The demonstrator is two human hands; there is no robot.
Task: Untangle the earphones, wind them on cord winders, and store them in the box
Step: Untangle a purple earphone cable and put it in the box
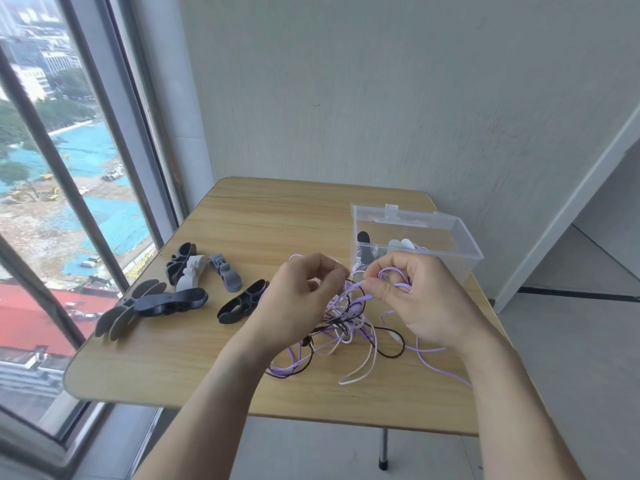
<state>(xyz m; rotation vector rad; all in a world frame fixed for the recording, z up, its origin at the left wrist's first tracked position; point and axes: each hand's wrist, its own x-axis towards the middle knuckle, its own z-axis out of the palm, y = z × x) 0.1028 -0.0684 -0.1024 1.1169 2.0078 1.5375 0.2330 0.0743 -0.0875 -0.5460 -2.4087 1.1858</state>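
Over the wooden table (194, 348), both hands, left (304, 299) and right (415, 299), pinch the tangled earphones (346, 323), fingers curled.

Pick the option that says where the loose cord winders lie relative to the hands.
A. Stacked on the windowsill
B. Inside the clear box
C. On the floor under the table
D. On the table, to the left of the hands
D: the loose cord winders lie on the table, left of the left hand and right hand, which hold the cords.
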